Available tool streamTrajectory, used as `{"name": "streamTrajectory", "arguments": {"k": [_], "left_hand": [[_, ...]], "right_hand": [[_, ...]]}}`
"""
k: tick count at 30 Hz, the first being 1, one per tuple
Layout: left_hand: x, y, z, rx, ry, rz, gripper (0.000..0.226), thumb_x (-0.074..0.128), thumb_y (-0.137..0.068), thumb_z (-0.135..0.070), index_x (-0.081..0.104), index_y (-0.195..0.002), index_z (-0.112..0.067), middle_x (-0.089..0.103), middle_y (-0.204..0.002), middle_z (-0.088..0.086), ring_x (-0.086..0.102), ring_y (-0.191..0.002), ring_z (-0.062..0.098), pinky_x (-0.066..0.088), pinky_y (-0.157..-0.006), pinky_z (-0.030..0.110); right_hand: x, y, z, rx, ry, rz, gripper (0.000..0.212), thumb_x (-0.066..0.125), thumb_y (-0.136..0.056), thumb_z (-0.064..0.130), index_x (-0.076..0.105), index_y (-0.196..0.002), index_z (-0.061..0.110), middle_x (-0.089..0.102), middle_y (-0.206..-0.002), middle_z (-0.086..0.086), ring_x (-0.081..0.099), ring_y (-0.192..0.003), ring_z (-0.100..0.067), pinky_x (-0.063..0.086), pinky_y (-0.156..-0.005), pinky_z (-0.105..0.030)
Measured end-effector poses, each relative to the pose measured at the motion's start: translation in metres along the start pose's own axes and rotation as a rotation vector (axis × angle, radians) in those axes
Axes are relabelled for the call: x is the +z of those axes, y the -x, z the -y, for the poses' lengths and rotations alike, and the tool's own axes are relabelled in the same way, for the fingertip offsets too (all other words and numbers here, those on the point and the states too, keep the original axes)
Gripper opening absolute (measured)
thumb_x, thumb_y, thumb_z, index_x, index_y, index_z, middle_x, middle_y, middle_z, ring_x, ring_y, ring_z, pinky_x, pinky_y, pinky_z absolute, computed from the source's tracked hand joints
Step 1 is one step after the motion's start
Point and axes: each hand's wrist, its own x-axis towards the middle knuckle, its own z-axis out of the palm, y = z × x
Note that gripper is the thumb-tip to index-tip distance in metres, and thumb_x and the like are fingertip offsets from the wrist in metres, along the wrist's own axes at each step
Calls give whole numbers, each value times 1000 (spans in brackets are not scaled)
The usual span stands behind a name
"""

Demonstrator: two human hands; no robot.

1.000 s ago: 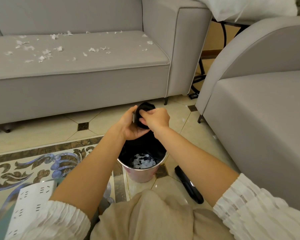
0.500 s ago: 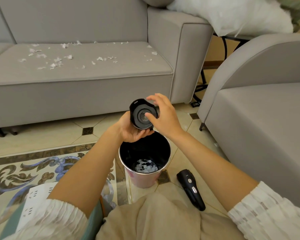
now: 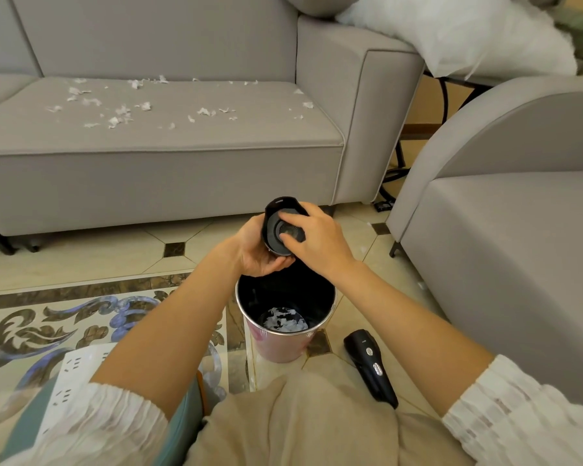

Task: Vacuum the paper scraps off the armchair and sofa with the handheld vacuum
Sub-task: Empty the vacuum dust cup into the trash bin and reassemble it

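My left hand (image 3: 254, 248) grips the black vacuum dust cup (image 3: 276, 215) from below, its open end facing me, above the pink bin (image 3: 283, 346). My right hand (image 3: 317, 238) reaches into the cup, its fingertips on the round filter (image 3: 285, 227) inside. White paper scraps (image 3: 285, 321) lie at the bottom of the bin. The black vacuum body (image 3: 371, 369) lies on the tile floor to the right of the bin. Several paper scraps (image 3: 122, 111) are scattered over the grey sofa seat (image 3: 169, 136). The grey armchair (image 3: 519, 223) stands on the right; no scraps show on its seat.
A white furry cushion (image 3: 458, 35) lies on a side table behind the sofa arm. A white power strip (image 3: 71, 375) sits at my lower left on a patterned floor. My beige-clad knee (image 3: 300, 422) is just behind the bin.
The dust cup has been turned from facing down into the bin to facing me. My right hand, lifted off it half a second ago, now has its fingers on the filter. The view tilted up.
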Motion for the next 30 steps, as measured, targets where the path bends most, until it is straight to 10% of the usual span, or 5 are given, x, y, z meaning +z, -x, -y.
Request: {"name": "streamTrajectory", "arguments": {"k": [12,17,22,30], "left_hand": [[-16,23,2,136,-13,174,47,51,-78,-45,77,-92,-8,69,-95,9,64,-82,24,51,-42,17],[-9,30,3,125,25,131,47,45,-92,-43,74,-91,-7,69,-88,10,65,-60,20,52,-42,19],[3,21,6,193,69,19,40,50,-95,-43,66,-107,-8,71,-96,14,68,-85,27,61,-70,37],[18,-12,13,194,45,-23,44,47,-94,-48,63,-111,-10,69,-97,15,67,-80,30,54,-55,24]], "right_hand": [[1,15,6,132,-625,-192,24,60,-91,3,56,-87,27,65,-100,8,62,-102,-5,52,-88,-18],[7,16,2,230,-797,-191,31,55,-92,-3,45,-94,27,66,-107,9,64,-106,-2,52,-94,-25],[11,14,-10,310,-826,-220,28,62,-91,7,55,-113,23,66,-110,6,64,-104,-5,53,-93,-27],[17,7,-35,505,-707,-218,33,76,-82,22,71,-113,13,72,-103,3,66,-96,-8,53,-84,-22]]}}
